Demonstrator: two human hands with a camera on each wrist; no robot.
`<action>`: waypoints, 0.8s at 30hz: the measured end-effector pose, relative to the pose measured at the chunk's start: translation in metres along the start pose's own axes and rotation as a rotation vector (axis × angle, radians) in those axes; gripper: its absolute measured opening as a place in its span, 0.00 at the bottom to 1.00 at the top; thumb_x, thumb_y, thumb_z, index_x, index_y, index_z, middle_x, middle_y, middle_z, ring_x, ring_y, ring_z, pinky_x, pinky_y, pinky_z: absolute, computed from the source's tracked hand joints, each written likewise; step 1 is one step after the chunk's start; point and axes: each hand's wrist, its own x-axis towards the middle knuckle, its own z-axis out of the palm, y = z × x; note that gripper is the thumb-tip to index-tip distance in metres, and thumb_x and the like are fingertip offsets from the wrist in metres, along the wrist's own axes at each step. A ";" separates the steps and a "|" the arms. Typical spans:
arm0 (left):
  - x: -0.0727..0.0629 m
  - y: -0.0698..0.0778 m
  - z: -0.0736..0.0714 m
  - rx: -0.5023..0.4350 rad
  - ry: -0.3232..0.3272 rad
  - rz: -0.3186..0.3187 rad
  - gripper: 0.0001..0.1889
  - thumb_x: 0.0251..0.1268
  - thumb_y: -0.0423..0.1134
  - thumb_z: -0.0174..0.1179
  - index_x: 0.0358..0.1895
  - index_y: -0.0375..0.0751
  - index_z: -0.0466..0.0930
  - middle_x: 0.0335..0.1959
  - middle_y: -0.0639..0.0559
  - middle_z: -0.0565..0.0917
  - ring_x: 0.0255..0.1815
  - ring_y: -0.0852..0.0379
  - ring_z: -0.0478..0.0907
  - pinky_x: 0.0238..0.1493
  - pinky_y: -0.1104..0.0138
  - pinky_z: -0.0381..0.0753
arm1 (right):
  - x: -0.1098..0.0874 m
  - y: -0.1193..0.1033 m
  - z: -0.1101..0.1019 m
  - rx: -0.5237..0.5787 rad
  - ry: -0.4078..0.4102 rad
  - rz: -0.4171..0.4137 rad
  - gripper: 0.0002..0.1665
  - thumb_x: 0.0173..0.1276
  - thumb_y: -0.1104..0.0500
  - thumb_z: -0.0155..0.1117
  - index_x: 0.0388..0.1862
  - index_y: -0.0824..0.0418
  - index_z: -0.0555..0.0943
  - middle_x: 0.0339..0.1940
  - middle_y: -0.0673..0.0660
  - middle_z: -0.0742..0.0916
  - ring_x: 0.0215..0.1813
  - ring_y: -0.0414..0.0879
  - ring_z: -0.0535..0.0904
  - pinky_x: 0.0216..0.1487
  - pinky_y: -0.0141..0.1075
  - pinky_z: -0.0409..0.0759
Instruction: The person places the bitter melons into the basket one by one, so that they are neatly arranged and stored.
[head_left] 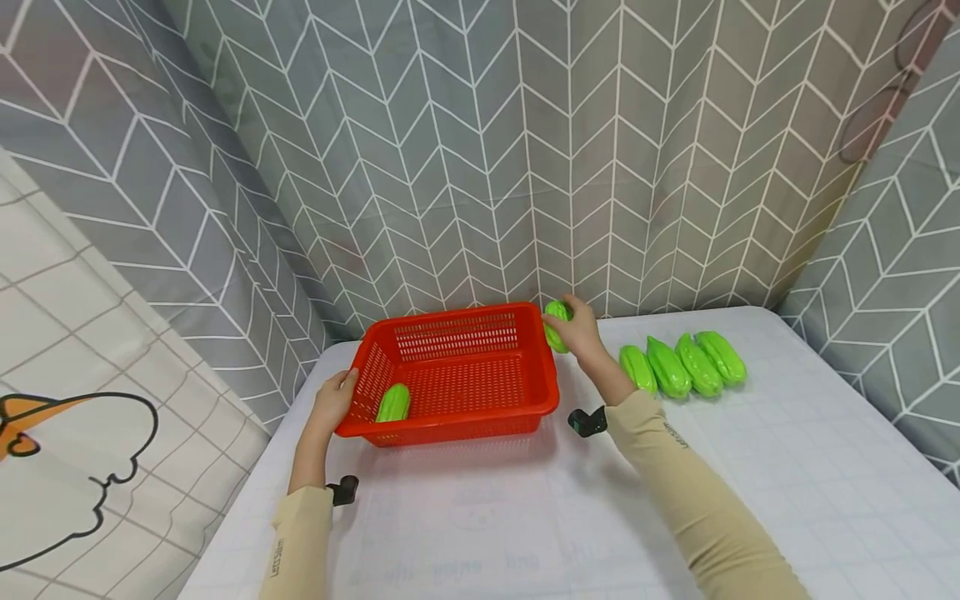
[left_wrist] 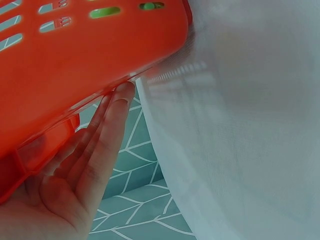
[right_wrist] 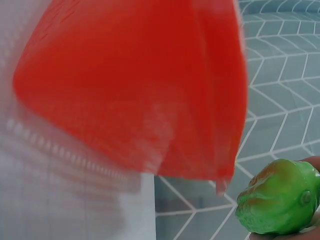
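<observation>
A red plastic basket (head_left: 450, 412) with slotted walls stands on the white table. Its left rim is gripped by my left hand (head_left: 332, 402); in the left wrist view the fingers (left_wrist: 102, 145) lie along the outer wall under the rim. One green bitter melon (head_left: 393, 403) lies inside, at the front left corner. My right hand (head_left: 583, 332) holds another bitter melon (head_left: 557, 323) just outside the basket's right rim. The right wrist view has this held melon (right_wrist: 280, 197) at its lower right, beside the basket wall (right_wrist: 125, 95), with only parts of the fingers showing.
Several more bitter melons (head_left: 670, 368) lie side by side on the table (head_left: 787, 467), to the right of my right forearm. A grey patterned curtain (head_left: 480, 167) hangs behind the table, and a white tiled-pattern cloth (head_left: 90, 333) hangs at the left.
</observation>
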 end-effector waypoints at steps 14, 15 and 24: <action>0.001 0.002 -0.001 -0.002 0.003 0.009 0.31 0.80 0.50 0.34 0.70 0.26 0.61 0.66 0.25 0.69 0.62 0.33 0.71 0.66 0.44 0.68 | -0.003 -0.026 0.029 0.017 -0.045 -0.035 0.38 0.70 0.62 0.59 0.75 0.67 0.59 0.74 0.68 0.67 0.72 0.61 0.65 0.71 0.50 0.68; 0.001 0.002 -0.001 -0.004 0.001 0.007 0.31 0.80 0.50 0.34 0.70 0.26 0.61 0.65 0.25 0.69 0.62 0.33 0.71 0.66 0.44 0.68 | -0.003 -0.028 0.031 0.011 -0.049 -0.039 0.38 0.70 0.62 0.59 0.75 0.67 0.59 0.74 0.68 0.66 0.72 0.61 0.65 0.71 0.50 0.68; 0.000 0.000 0.000 -0.008 -0.002 -0.004 0.32 0.80 0.52 0.34 0.70 0.26 0.61 0.65 0.25 0.70 0.61 0.34 0.72 0.65 0.44 0.69 | -0.006 -0.038 0.062 0.126 -0.154 0.032 0.38 0.70 0.61 0.60 0.76 0.65 0.59 0.72 0.67 0.69 0.70 0.60 0.68 0.66 0.50 0.73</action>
